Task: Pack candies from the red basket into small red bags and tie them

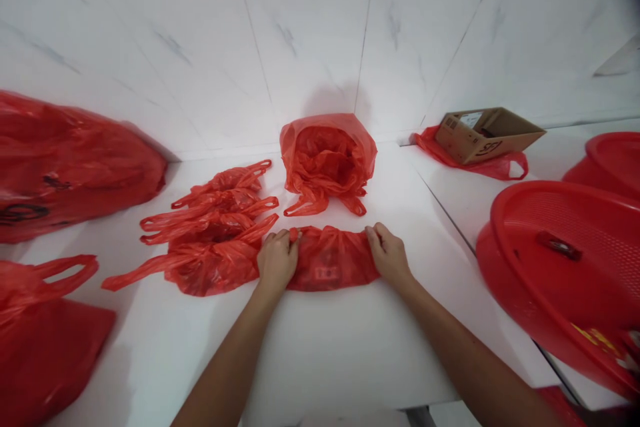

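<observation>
A red plastic bag (pixel 331 259) lies bunched flat on the white tabletop (pixel 350 347) in front of me. My left hand (pixel 277 259) is closed on its left edge. My right hand (pixel 387 253) is closed on its right edge. Behind it stands an open red bag (pixel 327 157) with its mouth towards me. To the left lies a pile of several flattened red bags (pixel 213 233) with their handles spread out.
A large stuffed red bag (pixel 70 160) lies at the far left, another red bag (pixel 45 327) at the near left. At the right are red plastic baskets (pixel 565 273) and a cardboard box (pixel 483 133) resting on a red bag. A marble wall runs behind.
</observation>
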Tool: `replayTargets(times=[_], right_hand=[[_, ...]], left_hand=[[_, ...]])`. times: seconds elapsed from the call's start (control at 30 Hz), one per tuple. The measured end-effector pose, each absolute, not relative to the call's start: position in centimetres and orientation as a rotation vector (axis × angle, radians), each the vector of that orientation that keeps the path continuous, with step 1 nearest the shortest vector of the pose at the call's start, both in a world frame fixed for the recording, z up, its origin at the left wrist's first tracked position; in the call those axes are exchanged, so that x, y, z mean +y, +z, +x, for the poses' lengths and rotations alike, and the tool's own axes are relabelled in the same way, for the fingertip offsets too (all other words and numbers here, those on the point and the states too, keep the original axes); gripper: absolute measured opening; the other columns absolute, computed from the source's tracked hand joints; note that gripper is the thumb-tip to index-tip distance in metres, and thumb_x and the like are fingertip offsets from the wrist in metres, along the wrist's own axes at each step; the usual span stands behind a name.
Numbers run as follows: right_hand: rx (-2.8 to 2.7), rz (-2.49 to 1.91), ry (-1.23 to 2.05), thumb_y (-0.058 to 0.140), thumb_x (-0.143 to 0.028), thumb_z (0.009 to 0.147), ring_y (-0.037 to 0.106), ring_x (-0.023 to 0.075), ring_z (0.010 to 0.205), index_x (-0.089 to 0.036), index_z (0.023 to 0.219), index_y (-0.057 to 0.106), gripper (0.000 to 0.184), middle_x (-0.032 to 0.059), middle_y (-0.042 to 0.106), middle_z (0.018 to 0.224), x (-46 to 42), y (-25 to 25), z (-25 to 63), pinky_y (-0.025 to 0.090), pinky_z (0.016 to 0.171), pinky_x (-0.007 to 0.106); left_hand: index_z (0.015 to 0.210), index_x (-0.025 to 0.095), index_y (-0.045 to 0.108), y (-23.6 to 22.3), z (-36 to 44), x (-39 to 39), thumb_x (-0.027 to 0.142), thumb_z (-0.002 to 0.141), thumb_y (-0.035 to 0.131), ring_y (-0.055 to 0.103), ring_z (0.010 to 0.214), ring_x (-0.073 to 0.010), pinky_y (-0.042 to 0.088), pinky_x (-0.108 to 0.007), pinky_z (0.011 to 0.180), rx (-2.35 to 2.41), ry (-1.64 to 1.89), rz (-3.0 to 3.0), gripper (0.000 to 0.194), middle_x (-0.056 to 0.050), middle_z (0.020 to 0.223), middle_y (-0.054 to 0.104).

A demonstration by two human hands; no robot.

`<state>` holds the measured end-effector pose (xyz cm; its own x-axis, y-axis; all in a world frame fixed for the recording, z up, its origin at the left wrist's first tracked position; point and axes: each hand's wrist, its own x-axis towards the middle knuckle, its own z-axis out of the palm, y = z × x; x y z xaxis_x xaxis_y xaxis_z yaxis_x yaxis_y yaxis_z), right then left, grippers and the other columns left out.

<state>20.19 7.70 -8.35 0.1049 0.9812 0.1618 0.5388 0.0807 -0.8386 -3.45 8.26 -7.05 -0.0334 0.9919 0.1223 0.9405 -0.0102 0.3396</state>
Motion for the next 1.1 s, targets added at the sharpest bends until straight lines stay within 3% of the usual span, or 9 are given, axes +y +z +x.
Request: replayTargets(times=[0.13, 0.3, 0.5, 0.57, 0.73, 0.83, 0.93, 1.0, 1.1], right_hand=[[-1.393, -1.572, 0.707, 0.041, -0.047, 0.092, 0.036, 0.0114, 0.051, -0.022, 0.063, 0.030, 0.040, -0.0048, 0.036, 0.053, 8.2, -8.6, 21.1, 0.028, 0.051, 0.025], [-1.245, -1.521, 0.819, 0.046, -0.052, 0.090, 0.055, 0.0152, 0.063, -0.022, 0.063, 0.034, 0.042, -0.0031, 0.045, 0.057, 8.7, -8.7, 22.1, 0.037, 0.056, 0.025], [-1.131, -1.393, 1.012, 0.053, -0.057, 0.086, 0.060, 0.0169, 0.063, -0.021, 0.066, 0.040, 0.042, -0.0007, 0.057, 0.060, 9.3, -8.5, 23.3, 0.048, 0.062, 0.029], [-1.101, -1.341, 1.061, 0.053, -0.058, 0.085, 0.060, 0.0162, 0.060, -0.021, 0.067, 0.041, 0.043, -0.0007, 0.058, 0.060, 9.4, -8.2, 23.6, 0.050, 0.063, 0.030], [-1.091, -1.168, 1.141, 0.053, -0.056, 0.088, 0.061, 0.0150, 0.062, -0.020, 0.068, 0.045, 0.041, 0.0012, 0.065, 0.067, 8.7, -7.0, 22.8, 0.052, 0.069, 0.031], [-1.136, -1.010, 1.189, 0.051, -0.050, 0.092, 0.061, 0.0149, 0.064, -0.020, 0.071, 0.049, 0.037, 0.0019, 0.066, 0.068, 7.8, -6.4, 22.3, 0.050, 0.067, 0.029], [-1.157, -0.914, 1.222, 0.047, -0.048, 0.094, 0.058, 0.0142, 0.060, -0.021, 0.072, 0.047, 0.036, 0.0007, 0.064, 0.063, 7.2, -6.4, 22.4, 0.046, 0.061, 0.028], [-1.146, -0.894, 1.222, 0.047, -0.048, 0.095, 0.055, 0.0133, 0.057, -0.021, 0.071, 0.045, 0.036, -0.0001, 0.062, 0.061, 7.0, -6.5, 22.6, 0.045, 0.059, 0.027], [-1.128, -0.946, 1.194, 0.049, -0.047, 0.094, 0.055, 0.0125, 0.058, -0.021, 0.075, 0.047, 0.032, -0.0001, 0.064, 0.065, 7.0, -6.7, 22.6, 0.046, 0.060, 0.026]], left_hand=[[0.079, 0.020, 0.063, -7.2, -4.3, 8.3, 0.040, 0.096, 0.036, 0.062, 0.088, -0.0248, 0.042, -0.032, 0.073, 2.153, 0.560, 1.976, 0.037, -0.009, 0.085, 0.068], [0.075, 0.019, 0.062, -7.3, -4.4, 8.4, 0.042, 0.094, 0.039, 0.063, 0.080, -0.0250, 0.042, -0.032, 0.068, 2.117, 0.692, 1.836, 0.037, -0.011, 0.079, 0.068], [0.065, 0.018, 0.061, -5.3, -5.0, 7.2, 0.052, 0.090, 0.043, 0.058, 0.059, -0.0175, 0.044, -0.027, 0.056, 1.818, 0.845, 1.688, 0.047, -0.002, 0.063, 0.063], [0.073, 0.018, 0.062, -4.1, -5.4, 6.0, 0.052, 0.089, 0.045, 0.059, 0.064, -0.0164, 0.047, -0.026, 0.059, 1.768, 0.923, 1.653, 0.042, -0.002, 0.071, 0.064], [0.090, 0.020, 0.056, -1.2, -3.5, 4.1, 0.037, 0.089, 0.055, 0.055, 0.104, -0.0200, 0.047, -0.031, 0.084, 1.838, 1.488, 1.753, 0.016, -0.007, 0.106, 0.058], [0.108, 0.022, 0.059, -0.9, -0.1, 4.5, 0.030, 0.088, 0.057, 0.053, 0.115, -0.0228, 0.041, -0.039, 0.097, 1.569, 1.180, 2.137, 0.021, -0.008, 0.119, 0.060], [0.110, 0.021, 0.064, -1.2, 2.7, 5.0, 0.030, 0.087, 0.060, 0.059, 0.104, -0.0263, 0.041, -0.044, 0.094, 1.430, 0.695, 2.272, 0.025, -0.007, 0.108, 0.069], [0.097, 0.022, 0.068, -1.1, 3.3, 4.7, 0.030, 0.087, 0.058, 0.063, 0.090, -0.0233, 0.045, -0.039, 0.085, 1.394, 0.583, 2.268, 0.016, -0.004, 0.093, 0.071], [0.093, 0.024, 0.067, 0.5, 1.9, 3.0, 0.028, 0.087, 0.059, 0.062, 0.081, -0.0165, 0.045, -0.028, 0.072, 1.339, 0.580, 2.148, 0.011, 0.001, 0.089, 0.069]])
